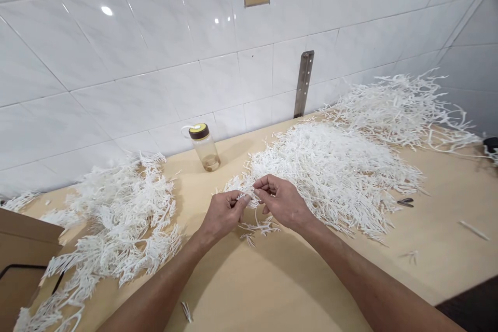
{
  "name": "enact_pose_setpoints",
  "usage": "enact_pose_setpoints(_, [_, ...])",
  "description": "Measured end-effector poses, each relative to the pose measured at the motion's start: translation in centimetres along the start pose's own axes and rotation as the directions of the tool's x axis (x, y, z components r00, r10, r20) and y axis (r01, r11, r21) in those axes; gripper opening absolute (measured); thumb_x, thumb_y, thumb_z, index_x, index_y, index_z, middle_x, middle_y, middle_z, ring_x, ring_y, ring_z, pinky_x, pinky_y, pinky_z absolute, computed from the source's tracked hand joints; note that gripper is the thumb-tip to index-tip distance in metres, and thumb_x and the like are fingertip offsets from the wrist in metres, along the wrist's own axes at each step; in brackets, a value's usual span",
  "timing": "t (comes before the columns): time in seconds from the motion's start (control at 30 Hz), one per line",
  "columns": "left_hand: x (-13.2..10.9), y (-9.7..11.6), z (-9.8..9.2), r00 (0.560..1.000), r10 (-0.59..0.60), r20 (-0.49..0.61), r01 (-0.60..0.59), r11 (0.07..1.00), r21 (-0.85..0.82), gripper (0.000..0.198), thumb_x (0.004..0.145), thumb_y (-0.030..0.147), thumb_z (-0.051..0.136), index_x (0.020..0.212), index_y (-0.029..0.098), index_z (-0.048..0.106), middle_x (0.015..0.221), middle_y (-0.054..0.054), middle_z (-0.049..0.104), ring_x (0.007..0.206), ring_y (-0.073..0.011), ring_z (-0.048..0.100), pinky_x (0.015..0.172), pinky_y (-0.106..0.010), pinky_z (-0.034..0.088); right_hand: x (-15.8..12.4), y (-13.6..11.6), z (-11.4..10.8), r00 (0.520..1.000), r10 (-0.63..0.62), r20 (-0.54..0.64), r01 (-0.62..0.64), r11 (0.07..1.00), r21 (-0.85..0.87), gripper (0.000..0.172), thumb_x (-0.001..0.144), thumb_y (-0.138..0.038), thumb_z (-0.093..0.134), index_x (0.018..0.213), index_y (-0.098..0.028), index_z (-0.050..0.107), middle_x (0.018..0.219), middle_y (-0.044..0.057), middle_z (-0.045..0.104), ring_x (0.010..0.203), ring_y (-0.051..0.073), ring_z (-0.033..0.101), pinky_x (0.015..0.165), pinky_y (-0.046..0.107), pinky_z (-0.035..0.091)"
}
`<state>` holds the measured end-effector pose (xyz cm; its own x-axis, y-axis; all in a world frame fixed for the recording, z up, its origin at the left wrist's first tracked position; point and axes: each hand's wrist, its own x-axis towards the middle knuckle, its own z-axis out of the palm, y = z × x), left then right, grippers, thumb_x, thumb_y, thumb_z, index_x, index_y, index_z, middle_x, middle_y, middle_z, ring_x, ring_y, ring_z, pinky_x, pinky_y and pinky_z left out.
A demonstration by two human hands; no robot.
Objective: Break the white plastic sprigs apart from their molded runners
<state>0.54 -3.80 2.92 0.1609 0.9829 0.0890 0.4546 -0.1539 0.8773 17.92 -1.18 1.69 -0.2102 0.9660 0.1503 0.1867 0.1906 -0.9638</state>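
My left hand (222,213) and my right hand (284,202) meet over the middle of the table, fingers closed. Between the fingertips of both is a thin white branched plastic sprig (251,196); its exact outline blends into the pile behind. Just below the fingers lie more white sprigs (264,227) and a small loose piece (248,239). A large heap of white sprigs (334,166) spreads right behind my right hand. Off to the left is a second heap of white sprigs (120,212), apart from my left hand.
A clear bottle (205,151) with a dark and yellow lid stands near the tiled wall. Longer white strands (400,109) lie at the back right. A small dark metal tool (405,202) rests by the heap. A cardboard box (27,249) is at the left edge.
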Motion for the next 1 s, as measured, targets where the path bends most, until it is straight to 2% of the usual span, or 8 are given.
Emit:
enact_pose_setpoints(0.13, [0.1,-0.3,0.1,0.998,-0.055,-0.001,0.055,0.998,0.005,0.035,0.088,0.045,0.055,0.071,0.016,0.064,0.047,0.004,0.05,0.044,-0.0103,0.044,0.044,-0.021,0.033,0.1,0.3,0.0,0.997,-0.082,-0.001,0.082,0.994,-0.072,0.015,0.084,-0.029,0.06,0.092,-0.019,0.067,0.081,0.003,0.069,0.068,0.015,0.064,0.057,0.026,0.054])
enact_pose_setpoints(0.23, [-0.1,-0.6,0.1,0.987,0.119,-0.112,-0.085,0.959,0.269,0.029,0.089,0.038,0.055,0.076,0.016,0.07,0.055,0.002,0.052,0.052,-0.0112,0.048,0.05,-0.022,0.035,0.1,0.4,0.0,0.99,-0.14,-0.012,0.137,0.984,-0.111,0.012,0.085,-0.027,0.059,0.091,-0.02,0.067,0.079,0.002,0.069,0.07,0.016,0.065,0.063,0.028,0.053])
enact_pose_setpoints(0.37, [-0.5,-1.0,0.2,0.88,0.454,-0.138,-0.257,0.7,0.666,0.02,0.089,0.028,0.057,0.084,0.018,0.074,0.077,-0.003,0.058,0.063,-0.0126,0.053,0.056,-0.024,0.039,0.0,0.2,-0.1,0.97,-0.244,-0.003,0.236,0.943,-0.235,0.01,0.085,-0.02,0.058,0.09,-0.021,0.066,0.077,0.0,0.069,0.068,0.014,0.063,0.064,0.027,0.049])
enact_pose_setpoints(0.47, [-0.6,-1.1,0.4,0.813,0.582,-0.033,-0.362,0.548,0.754,0.021,0.092,0.023,0.053,0.083,0.017,0.071,0.091,-0.008,0.062,0.075,-0.0148,0.059,0.059,-0.024,0.043,-0.1,0.0,-0.1,0.953,-0.304,0.009,0.293,0.912,-0.288,0.01,0.086,-0.017,0.057,0.09,-0.021,0.065,0.077,-0.001,0.068,0.067,0.013,0.061,0.062,0.025,0.046])
enact_pose_setpoints(0.53, [-0.5,-1.1,0.4,0.782,0.623,0.013,-0.42,0.512,0.749,0.021,0.094,0.019,0.05,0.086,0.016,0.069,0.093,-0.007,0.064,0.079,-0.0142,0.061,0.062,-0.022,0.045,-0.2,0.0,0.0,0.944,-0.329,0.007,0.314,0.894,-0.32,0.01,0.086,-0.016,0.057,0.09,-0.021,0.064,0.077,-0.001,0.068,0.067,0.013,0.061,0.062,0.024,0.045])
enact_pose_setpoints(0.83, [-0.2,-2.1,0.1,0.767,0.642,-0.018,-0.428,0.531,0.731,0.018,0.094,0.019,0.051,0.097,0.018,0.068,0.085,-0.004,0.066,0.066,-0.0105,0.061,0.052,-0.02,0.042,0.0,0.1,0.0,0.955,-0.295,-0.023,0.275,0.916,-0.291,0.009,0.085,-0.02,0.059,0.091,-0.021,0.066,0.069,-0.003,0.064,0.06,0.012,0.056,0.059,0.024,0.044])
enact_pose_setpoints(0.93, [-0.2,-2.1,0.1,0.791,0.61,-0.038,-0.456,0.631,0.628,0.018,0.093,0.017,0.051,0.098,0.018,0.069,0.089,-0.005,0.07,0.076,-0.0123,0.065,0.062,-0.021,0.047,0.1,0.1,0.0,0.973,-0.226,-0.04,0.213,0.954,-0.21,0.01,0.085,-0.024,0.06,0.09,-0.02,0.067,0.073,-0.001,0.067,0.066,0.013,0.061,0.06,0.025,0.046])
enact_pose_setpoints(1.0, [-0.1,-1.9,0.1,0.834,0.547,-0.07,-0.438,0.734,0.518,0.016,0.091,0.019,0.054,0.096,0.018,0.07,0.087,-0.004,0.072,0.074,-0.0131,0.065,0.065,-0.022,0.047,0.2,0.1,-0.1,0.983,-0.181,-0.036,0.174,0.972,-0.16,0.011,0.084,-0.025,0.06,0.09,-0.02,0.068,0.077,0.001,0.069,0.071,0.014,0.063,0.062,0.026,0.048])
